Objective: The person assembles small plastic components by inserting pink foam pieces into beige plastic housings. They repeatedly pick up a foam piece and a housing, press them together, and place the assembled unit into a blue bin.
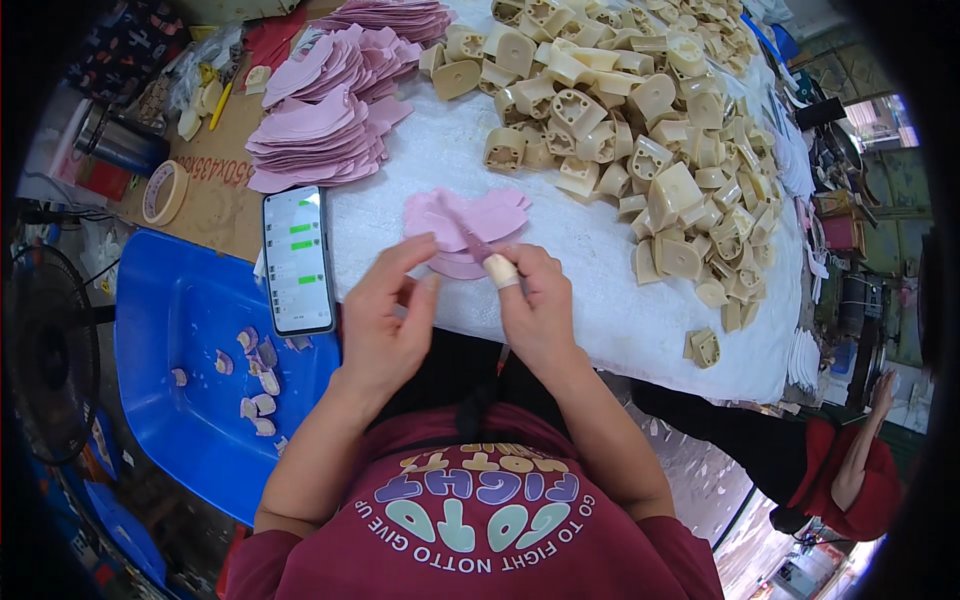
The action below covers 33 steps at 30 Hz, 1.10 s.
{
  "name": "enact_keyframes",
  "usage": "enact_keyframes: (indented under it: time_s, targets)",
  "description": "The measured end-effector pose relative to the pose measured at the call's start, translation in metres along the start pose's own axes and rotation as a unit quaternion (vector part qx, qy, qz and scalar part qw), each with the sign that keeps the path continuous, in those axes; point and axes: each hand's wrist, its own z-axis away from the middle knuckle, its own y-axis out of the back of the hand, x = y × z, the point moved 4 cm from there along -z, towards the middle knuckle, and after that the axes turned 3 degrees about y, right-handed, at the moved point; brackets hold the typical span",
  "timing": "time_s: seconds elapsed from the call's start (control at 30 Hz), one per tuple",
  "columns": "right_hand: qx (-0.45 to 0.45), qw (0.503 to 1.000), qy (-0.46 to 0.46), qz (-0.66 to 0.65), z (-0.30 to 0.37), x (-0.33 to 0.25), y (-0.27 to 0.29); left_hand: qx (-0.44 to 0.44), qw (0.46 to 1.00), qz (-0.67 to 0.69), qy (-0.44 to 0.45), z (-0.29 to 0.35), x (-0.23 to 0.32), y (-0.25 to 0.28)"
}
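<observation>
A: Quick check on your R hand (540, 310)?
B: Thumb + fingers pinching a narrow pink strip (476, 243), blurry in view. You've a cream cover (503, 271) on that thumb.
A: And your L hand (388, 305)?
B: Fingers curled, thumb held apart from them, nothing visible btwn. Your fingertips are right by the pink pieces (449, 234); can't tell if they're touching.
A: Where're those pcs, exactly?
B: Flat on the white cloth (600, 325) over your table, in front of both hands, w/ the strip crossing above them.
A: What else is nearby?
B: Bigger pink stacks (318, 140) up to your L, tape roll (163, 192) past them. Your phone (297, 262) lies L of your L hand, screen up, by the blue tub (150, 320) w/ a few small bits (264, 381) in it. Big heap of beige blocks (625, 135), far side + R. Another person (850, 480), red top, off to your R.
</observation>
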Motion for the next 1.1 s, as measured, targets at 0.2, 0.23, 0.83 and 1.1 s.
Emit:
enact_keyframes:
  time_s: [0.2,0.23,0.83,1.1]
  targets:
    - [0.140,0.963,-0.081,-0.216,0.012,0.013,0.044,0.012,0.997,0.001,0.072,-0.004,-0.003,0.005]
    - [0.152,0.967,-0.067,-0.195,0.015,0.014,0.051,0.035,0.999,-0.002,0.024,-0.005,-0.002,0.010]
    - [0.162,0.928,0.051,0.332,-0.043,0.002,0.125,-0.140,0.802,0.434,0.384,0.023,0.002,-0.062]
    - [-0.028,0.934,0.116,0.337,0.011,0.003,0.073,-0.075,0.741,0.569,0.348,0.007,-0.003,-0.047]
